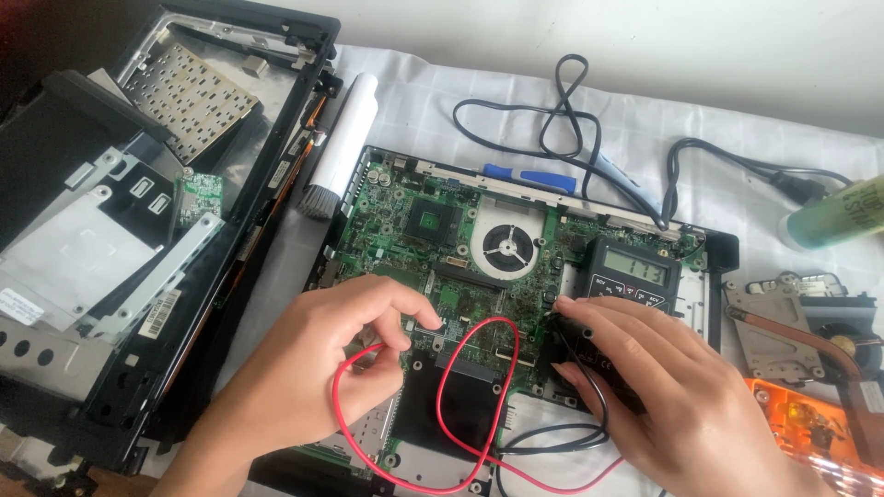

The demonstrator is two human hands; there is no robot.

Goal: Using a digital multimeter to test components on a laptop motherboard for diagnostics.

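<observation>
Left hand (327, 364) pinches the red lead (479, 405), right hand (658, 391) grips the black probe (575, 331) on the board (433, 248) (steady tips read best).

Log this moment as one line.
left hand pinching red wire | right hand holding black probe on circuit board | meter on
</observation>
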